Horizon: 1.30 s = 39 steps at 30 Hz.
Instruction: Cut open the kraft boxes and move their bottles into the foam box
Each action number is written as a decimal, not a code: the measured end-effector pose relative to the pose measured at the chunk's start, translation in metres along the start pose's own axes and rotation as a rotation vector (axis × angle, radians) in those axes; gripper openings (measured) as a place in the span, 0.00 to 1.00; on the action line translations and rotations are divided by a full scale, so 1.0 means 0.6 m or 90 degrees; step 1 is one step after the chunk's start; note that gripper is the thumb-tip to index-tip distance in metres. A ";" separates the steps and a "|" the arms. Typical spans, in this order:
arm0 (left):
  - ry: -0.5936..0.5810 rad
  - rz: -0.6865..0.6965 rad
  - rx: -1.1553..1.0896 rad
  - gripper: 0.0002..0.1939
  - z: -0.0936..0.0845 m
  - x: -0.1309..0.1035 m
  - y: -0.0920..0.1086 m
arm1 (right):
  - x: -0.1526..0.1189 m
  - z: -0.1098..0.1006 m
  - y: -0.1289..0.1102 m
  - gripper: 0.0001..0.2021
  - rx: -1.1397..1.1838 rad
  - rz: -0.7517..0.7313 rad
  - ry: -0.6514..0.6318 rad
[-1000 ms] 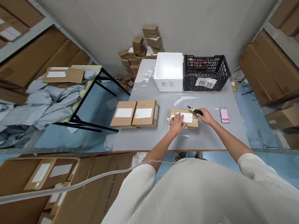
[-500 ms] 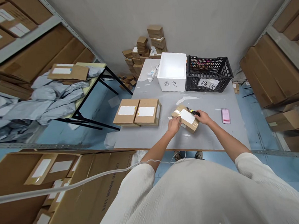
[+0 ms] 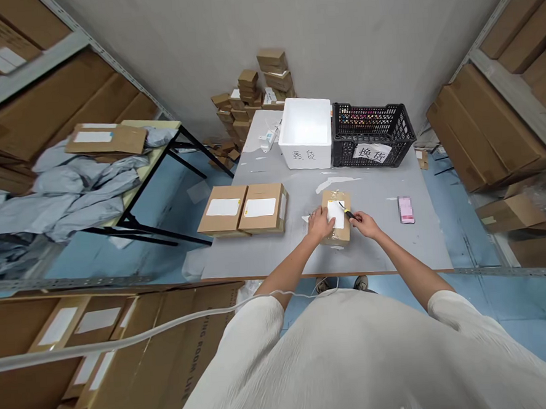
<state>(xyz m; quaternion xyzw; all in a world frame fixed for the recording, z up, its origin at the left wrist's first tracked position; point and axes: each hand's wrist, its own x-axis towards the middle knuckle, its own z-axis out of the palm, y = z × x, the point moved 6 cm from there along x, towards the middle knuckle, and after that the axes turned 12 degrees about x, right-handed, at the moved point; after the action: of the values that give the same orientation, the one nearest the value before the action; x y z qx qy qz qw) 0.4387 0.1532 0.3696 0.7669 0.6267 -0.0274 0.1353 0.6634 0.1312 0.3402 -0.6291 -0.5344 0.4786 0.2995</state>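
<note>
A small taped cardboard box [image 3: 343, 233] with a white label lies on the grey table, its long sides pointing toward me. My left hand [image 3: 320, 224] rests on its left side, thumb over the label, gripping the box. In my right hand [image 3: 365, 224], at the box's right edge, is a black and yellow utility knife [image 3: 348, 212], its tip over the label. Two labelled cardboard boxes [image 3: 224, 207] [image 3: 261, 209] sit side by side to the left. A phone [image 3: 406, 210] with a pink screen lies on the right.
At the table's back stand a white foam box [image 3: 306, 156] and a black crate [image 3: 373, 138]. Grey bags [image 3: 86, 179] cover a side table on the left. A white cable [image 3: 169, 325] crosses the lower left, above a large open carton [image 3: 180, 358].
The small box has turned from slanted to nearly straight. My right hand has moved lower and left with the knife, whose tip now points over the label. The view has shifted slightly.
</note>
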 end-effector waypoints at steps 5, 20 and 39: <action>0.006 -0.016 0.017 0.43 -0.003 -0.002 0.055 | 0.032 -0.025 -0.018 0.16 0.023 -0.037 0.059; -0.119 0.296 0.119 0.55 0.045 0.015 0.079 | 0.051 -0.064 -0.003 0.14 0.070 0.013 0.102; -0.060 0.251 0.109 0.35 0.016 0.011 0.104 | -0.019 -0.132 0.013 0.10 0.091 0.104 -0.038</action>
<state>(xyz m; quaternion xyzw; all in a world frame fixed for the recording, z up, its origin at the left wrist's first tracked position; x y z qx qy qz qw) 0.5020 0.1462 0.3698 0.8813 0.4528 -0.0893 0.1012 0.7397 0.1292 0.3652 -0.6328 -0.4548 0.5569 0.2873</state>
